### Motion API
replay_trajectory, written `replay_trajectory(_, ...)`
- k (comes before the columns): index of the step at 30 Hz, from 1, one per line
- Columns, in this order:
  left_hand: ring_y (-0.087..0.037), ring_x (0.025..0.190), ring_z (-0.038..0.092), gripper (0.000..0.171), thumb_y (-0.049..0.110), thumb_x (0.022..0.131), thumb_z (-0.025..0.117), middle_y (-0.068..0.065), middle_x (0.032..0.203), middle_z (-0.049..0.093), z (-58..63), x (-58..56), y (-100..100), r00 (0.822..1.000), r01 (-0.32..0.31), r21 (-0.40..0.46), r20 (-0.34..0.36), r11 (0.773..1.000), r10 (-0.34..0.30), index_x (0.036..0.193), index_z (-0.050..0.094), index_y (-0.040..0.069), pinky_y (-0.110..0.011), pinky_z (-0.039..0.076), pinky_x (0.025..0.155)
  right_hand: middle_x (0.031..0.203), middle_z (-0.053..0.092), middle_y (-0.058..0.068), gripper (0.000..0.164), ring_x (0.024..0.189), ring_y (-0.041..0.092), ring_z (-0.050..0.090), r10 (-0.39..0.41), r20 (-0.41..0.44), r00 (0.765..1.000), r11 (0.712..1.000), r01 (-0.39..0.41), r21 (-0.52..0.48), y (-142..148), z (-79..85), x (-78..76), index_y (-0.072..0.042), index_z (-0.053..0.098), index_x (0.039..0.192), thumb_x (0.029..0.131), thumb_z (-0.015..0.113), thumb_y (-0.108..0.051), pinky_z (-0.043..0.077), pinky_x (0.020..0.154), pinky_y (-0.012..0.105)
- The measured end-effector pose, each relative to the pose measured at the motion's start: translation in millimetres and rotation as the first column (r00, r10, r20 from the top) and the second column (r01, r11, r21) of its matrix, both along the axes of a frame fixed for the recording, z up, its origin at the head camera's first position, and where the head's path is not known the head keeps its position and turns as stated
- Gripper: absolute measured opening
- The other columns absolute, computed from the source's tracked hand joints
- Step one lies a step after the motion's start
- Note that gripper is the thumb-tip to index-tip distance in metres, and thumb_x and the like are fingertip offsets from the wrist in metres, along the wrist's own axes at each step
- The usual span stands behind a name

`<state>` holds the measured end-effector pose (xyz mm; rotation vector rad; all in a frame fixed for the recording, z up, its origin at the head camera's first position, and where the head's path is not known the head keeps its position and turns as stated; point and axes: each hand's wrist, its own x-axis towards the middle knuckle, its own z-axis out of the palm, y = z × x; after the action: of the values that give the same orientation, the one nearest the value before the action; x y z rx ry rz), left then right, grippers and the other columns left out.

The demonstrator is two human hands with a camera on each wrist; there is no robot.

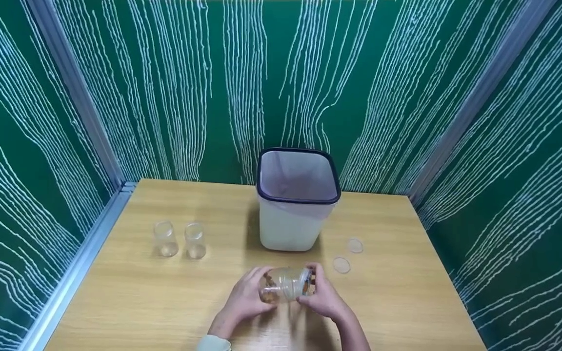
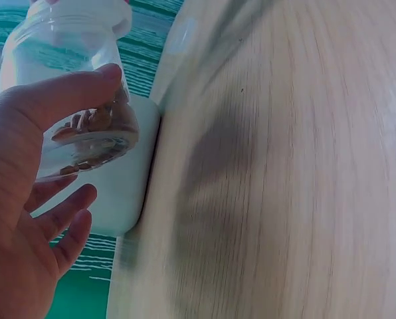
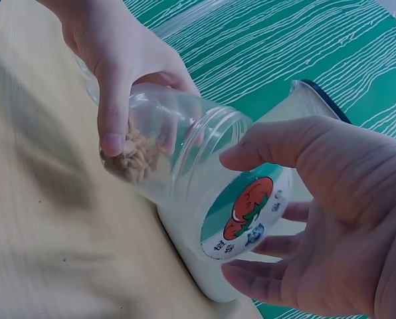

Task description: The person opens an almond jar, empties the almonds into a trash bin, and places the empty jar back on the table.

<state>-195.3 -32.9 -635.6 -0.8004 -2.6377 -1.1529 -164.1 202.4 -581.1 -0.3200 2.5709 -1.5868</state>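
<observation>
A clear jar [image 1: 283, 285] lies tilted on its side above the table, between both hands. My left hand [image 1: 246, 296] grips its base end, thumb on one side and fingers round the other. Small brown nut-like pieces [image 3: 138, 159] have gathered at the jar's bottom. At the other end, my right hand [image 1: 326, 295] holds the lid [image 3: 241, 212], thumb at the upper edge and fingers at the lower. The lid bears a green and white label with red tomatoes.
Behind the hands stands a white bin [image 1: 286, 226] with a dark rim. To the left are two clear cups, a left one [image 1: 166, 241] and a right one [image 1: 195, 242]. Right of the bin lie two clear discs, a far one [image 1: 355, 245] and a near one [image 1: 341, 265].
</observation>
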Motion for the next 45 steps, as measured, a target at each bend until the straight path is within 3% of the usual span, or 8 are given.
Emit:
replay_trajectory(9, -0.019, 0.116, 0.054, 0.094, 0.029, 0.055, 0.091, 0.003, 0.129, 0.056, -3.6, 5.9, -3.3, 1.000, -0.019, 0.036, 0.015, 0.999, 0.019, 0.138, 0.048, 0.024, -0.046, 0.045, 0.097, 0.134, 0.038, 0.030, 0.088, 0.121, 0.047, 0.043, -0.218, -0.028, 0.975, 0.975, 0.217, -0.039, -2.4, -9.4, 3.0, 0.004, 0.031, 0.138, 0.060, 0.070, 0.011, 0.046, 0.090, 0.055)
replay_trajectory(14, -0.018, 0.116, 0.054, 0.094, 0.028, 0.056, 0.091, 0.005, 0.128, 0.056, -8.8, 11.3, -3.9, 1.000, 0.002, 0.057, 0.029, 0.998, -0.004, 0.139, 0.047, 0.024, -0.045, 0.045, 0.098, 0.135, 0.036, 0.029, 0.092, 0.121, 0.044, 0.043, -0.444, -0.015, 0.896, 0.887, 0.437, -0.149, -6.7, -18.0, 1.8, 0.001, 0.026, 0.135, 0.055, 0.071, 0.013, 0.042, 0.097, 0.051)
replay_trajectory(18, -0.015, 0.115, 0.054, 0.092, 0.027, 0.055, 0.091, 0.009, 0.127, 0.055, -12.7, 12.1, -3.5, 0.999, -0.004, 0.078, 0.053, 0.997, 0.000, 0.137, 0.049, 0.023, -0.043, 0.044, 0.098, 0.135, 0.036, 0.028, 0.097, 0.124, 0.044, 0.040, -0.565, -0.039, 0.825, 0.813, 0.547, -0.199, -7.5, -21.5, -2.6, 0.004, 0.024, 0.135, 0.052, 0.074, 0.011, 0.032, 0.105, 0.052)
replay_trajectory(22, -0.016, 0.114, 0.055, 0.092, 0.026, 0.055, 0.092, 0.010, 0.126, 0.055, -10.1, 10.0, -3.3, 0.998, -0.008, 0.088, 0.055, 0.996, 0.003, 0.137, 0.050, 0.021, -0.043, 0.045, 0.097, 0.141, 0.031, 0.029, 0.103, 0.130, 0.046, 0.032, -0.605, -0.041, 0.795, 0.783, 0.586, -0.206, -3.7, -18.1, -6.6, 0.009, 0.022, 0.142, 0.055, 0.077, 0.008, 0.023, 0.111, 0.054)
replay_trajectory(25, -0.017, 0.114, 0.055, 0.093, 0.025, 0.056, 0.092, 0.008, 0.127, 0.055, -6.2, 8.2, -3.9, 0.999, -0.013, 0.092, 0.049, 0.996, 0.009, 0.138, 0.049, 0.022, -0.045, 0.045, 0.097, 0.141, 0.034, 0.030, 0.099, 0.131, 0.046, 0.033, -0.608, -0.022, 0.793, 0.778, 0.590, -0.215, -2.4, -15.5, -9.0, 0.010, 0.029, 0.142, 0.059, 0.083, 0.004, 0.024, 0.110, 0.053)
replay_trajectory(31, -0.018, 0.114, 0.055, 0.093, 0.026, 0.056, 0.093, 0.004, 0.127, 0.056, -2.8, 6.5, -4.5, 0.999, -0.024, 0.097, 0.051, 0.995, 0.019, 0.138, 0.049, 0.024, -0.047, 0.044, 0.097, 0.134, 0.042, 0.030, 0.090, 0.126, 0.044, 0.041, -0.561, 0.006, 0.828, 0.809, 0.550, -0.208, -3.9, -14.8, -10.4, 0.011, 0.043, 0.135, 0.061, 0.090, -0.008, 0.031, 0.106, 0.051)
replay_trajectory(35, -0.016, 0.113, 0.055, 0.091, 0.028, 0.056, 0.092, 0.004, 0.126, 0.057, -4.1, 5.9, -3.4, 0.999, -0.014, 0.096, 0.043, 0.995, 0.010, 0.137, 0.050, 0.024, -0.045, 0.045, 0.096, 0.127, 0.046, 0.029, 0.078, 0.118, 0.042, 0.046, -0.554, -0.008, 0.832, 0.816, 0.541, -0.203, -3.9, -14.3, -9.9, 0.012, 0.049, 0.127, 0.064, 0.089, -0.010, 0.036, 0.100, 0.049)
replay_trajectory(45, -0.018, 0.116, 0.055, 0.093, 0.023, 0.057, 0.091, 0.001, 0.130, 0.055, -10.6, 10.7, -5.1, 0.998, -0.011, 0.104, 0.067, 0.995, 0.004, 0.139, 0.047, 0.022, -0.045, 0.045, 0.097, 0.106, 0.044, 0.019, 0.052, 0.088, 0.024, 0.046, -0.538, 0.062, 0.841, 0.797, 0.531, -0.288, 1.1, -13.4, -5.9, 0.014, 0.044, 0.125, 0.088, 0.066, -0.015, 0.039, 0.071, 0.032)
